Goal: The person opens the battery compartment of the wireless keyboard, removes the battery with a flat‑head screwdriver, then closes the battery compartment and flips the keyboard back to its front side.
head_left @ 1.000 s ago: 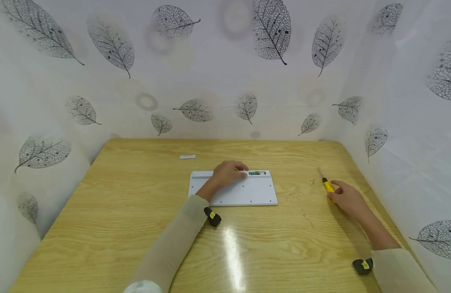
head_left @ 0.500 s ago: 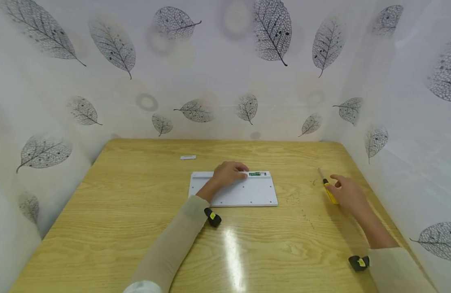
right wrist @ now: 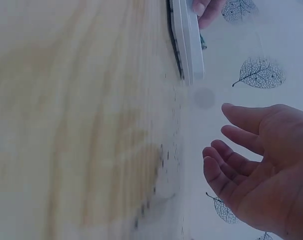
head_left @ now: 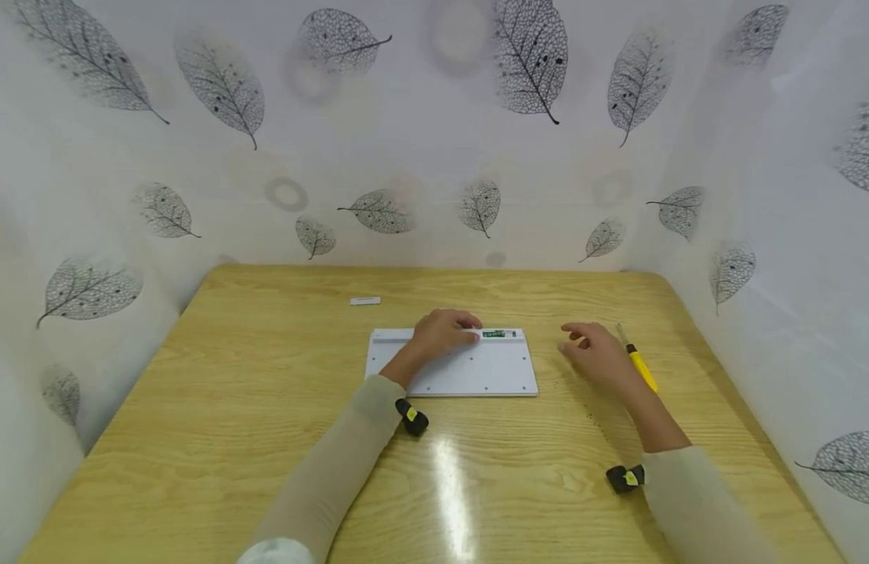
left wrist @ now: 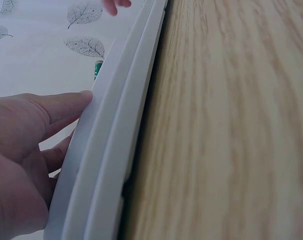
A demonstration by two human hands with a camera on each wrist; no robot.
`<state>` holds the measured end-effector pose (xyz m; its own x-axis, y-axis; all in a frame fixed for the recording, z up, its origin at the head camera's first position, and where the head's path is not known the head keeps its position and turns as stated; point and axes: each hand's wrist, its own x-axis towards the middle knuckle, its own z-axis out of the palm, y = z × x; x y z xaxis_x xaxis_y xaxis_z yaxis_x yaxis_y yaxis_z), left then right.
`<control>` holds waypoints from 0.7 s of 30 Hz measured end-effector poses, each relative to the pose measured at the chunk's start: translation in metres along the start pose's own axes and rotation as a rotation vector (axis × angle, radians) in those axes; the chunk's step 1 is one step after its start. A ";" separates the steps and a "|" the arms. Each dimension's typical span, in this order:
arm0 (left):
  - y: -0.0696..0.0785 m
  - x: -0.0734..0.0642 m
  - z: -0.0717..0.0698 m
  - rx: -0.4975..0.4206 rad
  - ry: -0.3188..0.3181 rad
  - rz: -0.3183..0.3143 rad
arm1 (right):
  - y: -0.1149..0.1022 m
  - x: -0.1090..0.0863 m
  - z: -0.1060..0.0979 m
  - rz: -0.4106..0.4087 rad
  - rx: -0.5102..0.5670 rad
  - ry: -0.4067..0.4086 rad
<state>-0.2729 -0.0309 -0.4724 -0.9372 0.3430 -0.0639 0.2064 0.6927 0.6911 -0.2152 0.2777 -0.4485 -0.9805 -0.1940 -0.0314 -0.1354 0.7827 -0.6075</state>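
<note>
A white keyboard (head_left: pixel 501 372) lies face down on the table, its raised battery ridge along the far side. Over that ridge my left hand (head_left: pixel 441 333) holds the keyboard, thumb on the near side and fingers toward the far edge. Just right of these fingers, a green battery (head_left: pixel 494 334) shows in the uncovered slot; the left wrist view shows the battery's end (left wrist: pixel 98 69) beyond the thumb. My right hand (head_left: pixel 599 356) hovers right of the keyboard, fingers loosely bent and holding nothing. Beside it, a yellow-handled screwdriver (head_left: pixel 642 371) rests on the table.
Behind the keyboard, to the left, lies a small white strip (head_left: pixel 365 301) like a battery cover. Leaf-patterned white curtains (head_left: pixel 420 157) enclose the wooden table (head_left: pixel 215 407) at the back and sides. Small dark marks dot the wood right of the keyboard.
My right hand has left the screwdriver, which now lies on the table, and has moved left toward the keyboard. My left hand has stayed in place on the keyboard.
</note>
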 end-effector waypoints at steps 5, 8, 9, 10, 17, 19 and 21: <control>0.000 0.001 -0.001 0.008 -0.003 0.002 | -0.017 0.013 0.014 -0.037 0.031 -0.031; 0.001 0.000 -0.001 0.016 -0.008 0.006 | -0.025 0.021 0.020 -0.052 0.039 -0.045; 0.001 0.001 -0.001 0.019 -0.009 0.007 | -0.028 0.023 0.022 -0.054 0.045 -0.051; 0.001 0.001 -0.001 0.022 -0.011 0.007 | -0.029 0.025 0.024 -0.053 0.050 -0.056; 0.003 0.000 -0.002 0.016 -0.004 0.010 | -0.038 0.038 0.035 -0.046 0.072 -0.081; 0.002 0.000 -0.002 0.018 -0.002 0.009 | -0.040 0.040 0.037 -0.046 0.077 -0.088; 0.001 0.000 -0.002 0.017 0.001 0.008 | -0.041 0.042 0.039 -0.047 0.072 -0.093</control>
<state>-0.2734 -0.0312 -0.4699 -0.9358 0.3479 -0.0578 0.2185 0.7007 0.6792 -0.2454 0.2144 -0.4560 -0.9554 -0.2860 -0.0732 -0.1668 0.7276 -0.6654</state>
